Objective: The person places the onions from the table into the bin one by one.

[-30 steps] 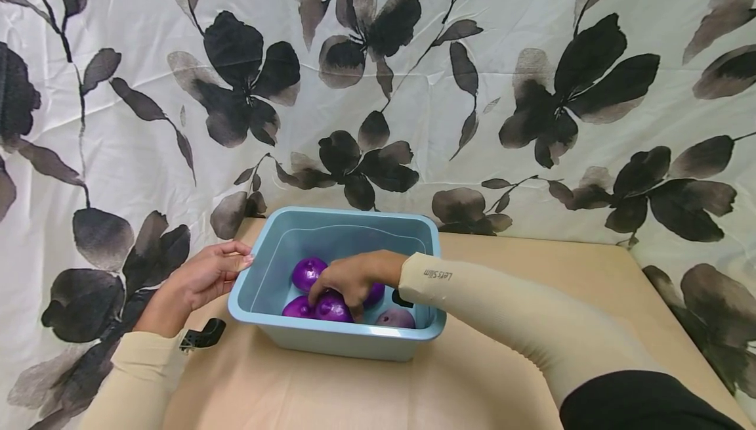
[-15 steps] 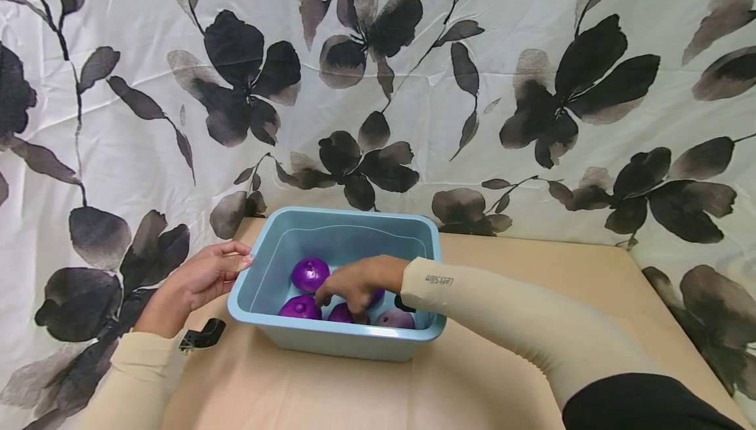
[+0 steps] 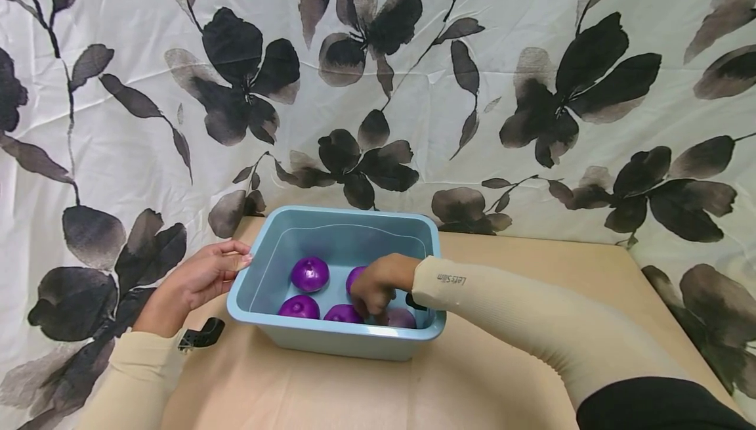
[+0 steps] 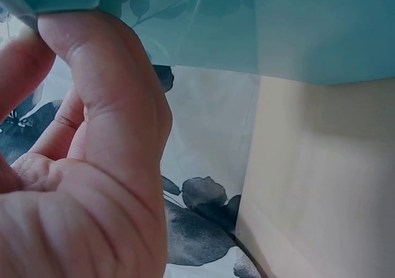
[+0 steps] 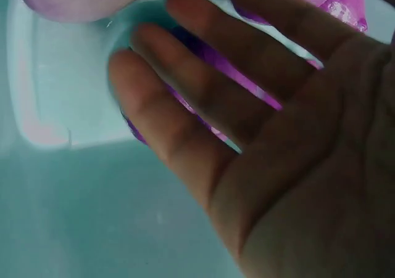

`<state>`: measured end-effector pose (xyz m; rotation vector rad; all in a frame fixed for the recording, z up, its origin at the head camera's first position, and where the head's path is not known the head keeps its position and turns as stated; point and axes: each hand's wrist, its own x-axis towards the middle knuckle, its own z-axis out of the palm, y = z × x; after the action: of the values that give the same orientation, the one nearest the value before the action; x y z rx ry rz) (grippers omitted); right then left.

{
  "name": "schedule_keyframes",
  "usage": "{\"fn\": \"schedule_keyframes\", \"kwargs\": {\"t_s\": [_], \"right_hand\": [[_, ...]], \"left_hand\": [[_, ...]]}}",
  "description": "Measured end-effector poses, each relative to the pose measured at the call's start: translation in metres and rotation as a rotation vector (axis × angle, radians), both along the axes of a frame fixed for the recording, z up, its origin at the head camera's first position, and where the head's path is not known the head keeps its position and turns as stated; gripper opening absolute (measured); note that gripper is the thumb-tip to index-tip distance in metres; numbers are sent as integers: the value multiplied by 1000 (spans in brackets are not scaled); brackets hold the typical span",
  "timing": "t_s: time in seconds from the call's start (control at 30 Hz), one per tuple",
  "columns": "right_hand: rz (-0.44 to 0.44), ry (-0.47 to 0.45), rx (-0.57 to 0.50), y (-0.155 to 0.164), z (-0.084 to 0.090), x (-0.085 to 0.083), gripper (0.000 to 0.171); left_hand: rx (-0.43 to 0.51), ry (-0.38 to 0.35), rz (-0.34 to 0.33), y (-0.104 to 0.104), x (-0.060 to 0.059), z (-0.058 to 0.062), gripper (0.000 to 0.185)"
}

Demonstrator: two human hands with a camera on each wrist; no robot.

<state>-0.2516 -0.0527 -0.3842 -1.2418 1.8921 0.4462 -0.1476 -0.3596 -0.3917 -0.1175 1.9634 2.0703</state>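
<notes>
The bin (image 3: 268,315) rim is pinched by the left hand (image 3: 197,280) at its left edge. Inside, the right hand (image 3: 375,285) is held over the onions (image 3: 310,274) with fingers (image 5: 185,136) nearly straight, nothing gripped. A black clip (image 3: 202,335) lies beside the bin; a floral curtain (image 3: 472,88) hangs behind.

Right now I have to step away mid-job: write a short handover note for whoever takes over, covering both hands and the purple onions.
Left hand: pinches the left rim of the blue bin, thumb over the edge.
Right hand: inside the bin, fingers straight, holding nothing, down among the purple onions.
Five onions show in the head view, all on the bin floor; one paler onion lies by the right hand.
No onion is lifted or out of the bin.
A small black clip lies on the table near the left wrist.
</notes>
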Motion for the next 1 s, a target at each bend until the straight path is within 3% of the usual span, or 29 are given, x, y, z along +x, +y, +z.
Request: {"fn": "schedule_keyframes", "kwargs": {"t_s": [0.3, 0.53, 0.7, 1.0], "right_hand": [[-137, -82, 136, 5, 4, 0, 18], [-239, -123, 199, 12, 5, 3, 49], [-290, -104, 201, 12, 4, 6, 60], [-189, -92, 144, 7, 3, -1, 29]], "left_hand": [[8, 1, 3, 1, 1, 2, 18], [6, 3, 3, 1, 1, 1, 17], [7, 4, -3, 1, 1, 0, 18], [-2, 3, 5, 0, 1, 0, 19]]}}
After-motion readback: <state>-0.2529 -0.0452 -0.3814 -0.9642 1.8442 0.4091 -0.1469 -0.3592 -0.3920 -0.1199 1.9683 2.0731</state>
